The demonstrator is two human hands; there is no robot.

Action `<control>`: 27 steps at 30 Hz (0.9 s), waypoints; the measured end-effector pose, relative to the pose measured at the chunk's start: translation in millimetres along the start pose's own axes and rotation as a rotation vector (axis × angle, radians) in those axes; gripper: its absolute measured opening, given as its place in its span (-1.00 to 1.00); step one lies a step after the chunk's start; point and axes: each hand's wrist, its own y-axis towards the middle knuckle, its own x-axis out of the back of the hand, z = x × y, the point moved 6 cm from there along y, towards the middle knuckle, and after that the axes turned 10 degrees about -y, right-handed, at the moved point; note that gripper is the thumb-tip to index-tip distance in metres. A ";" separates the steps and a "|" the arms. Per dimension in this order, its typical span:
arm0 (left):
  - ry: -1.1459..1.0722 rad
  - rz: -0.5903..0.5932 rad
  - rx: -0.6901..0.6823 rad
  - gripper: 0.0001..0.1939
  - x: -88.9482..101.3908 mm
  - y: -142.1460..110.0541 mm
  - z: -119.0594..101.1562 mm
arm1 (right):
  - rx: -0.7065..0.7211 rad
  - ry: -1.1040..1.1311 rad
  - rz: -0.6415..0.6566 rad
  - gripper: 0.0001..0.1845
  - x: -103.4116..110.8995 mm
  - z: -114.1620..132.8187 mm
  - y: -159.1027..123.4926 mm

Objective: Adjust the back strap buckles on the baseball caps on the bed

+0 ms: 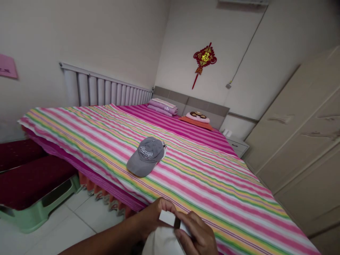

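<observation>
At the near edge of the bed, my left hand [156, 216] and my right hand [200, 235] are close together with fingers closed. Between them is a cream-white cap [162, 242], cut off by the bottom of the view. My left fingers pinch its white strap [167, 217] from behind. Thumb and fingers of my right hand grip the strap's other side, beside a small dark piece. Farther forward, a grey baseball cap [147, 156] with white lettering lies on the striped sheet [212, 184], its brim towards me and to the left.
Folded purple bedding [162, 107] and a pink pillow [198, 117] rest by the headboard [186, 102]. Left of the bed are a radiator [106, 86] and green stools with dark red covers [39, 180]. A nightstand [236, 145] and wardrobe [297, 141] line the right.
</observation>
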 end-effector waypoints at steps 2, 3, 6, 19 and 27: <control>-0.017 0.005 -0.001 -0.74 0.2 0.1 -1.3 | -0.052 0.009 -0.047 -0.64 0.4 -3.3 -1.2; -0.022 0.008 -0.008 -0.74 0.8 0.4 -2.6 | -0.108 0.022 -0.088 -0.68 1.7 -6.5 -2.1; -0.033 -0.003 -0.054 -0.75 5.9 1.6 -8.6 | -0.367 0.091 -0.186 -0.81 5.3 -21.5 -7.8; 0.075 0.012 -0.164 -0.64 2.7 2.9 -25.4 | -0.689 0.624 -0.230 -0.62 6.2 -41.8 -4.7; 0.195 0.092 -0.196 -0.70 -5.3 8.2 -15.0 | -0.306 0.191 -0.194 -0.84 7.9 -1.8 12.2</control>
